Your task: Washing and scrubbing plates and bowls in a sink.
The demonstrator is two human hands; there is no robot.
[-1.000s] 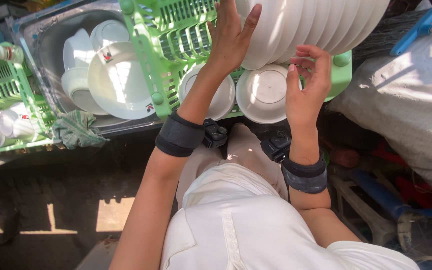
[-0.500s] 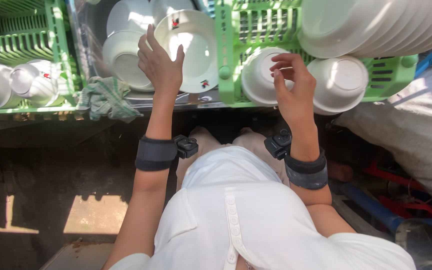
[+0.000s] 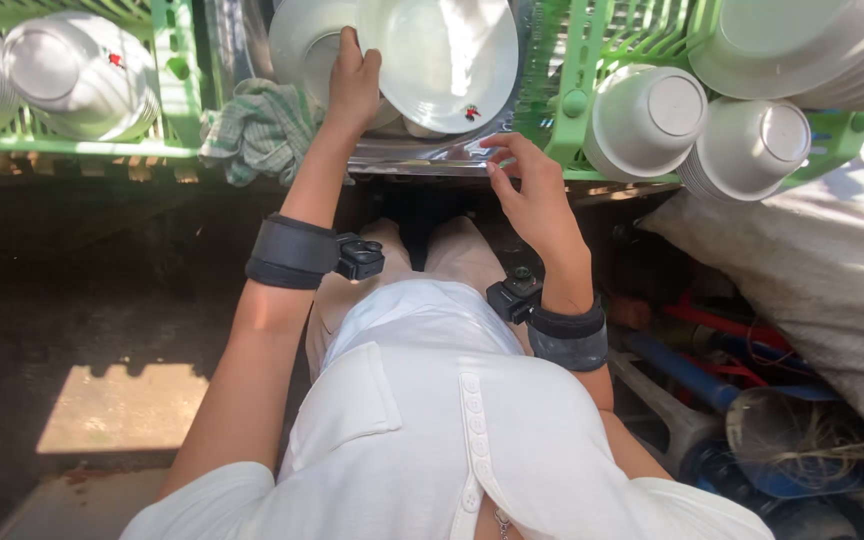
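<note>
Since half a second ago, left hand (image 3: 354,85) has closed on the white plate (image 3: 442,60) at twelve o'clock, in the metal basin (image 3: 422,155). Right hand (image 3: 532,190), loosely spread, touches the basin's rim; several dishes remain inside.

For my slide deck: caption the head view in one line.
Left hand grips a white plate in a metal basin; right hand rests at its rim.

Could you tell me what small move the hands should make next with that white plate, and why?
Probably bring the right hand up to the lower rim of the white plate. The left hand grips only its left edge, the plate stands tilted over the metal basin, and the right hand hovers just below, empty.
</note>
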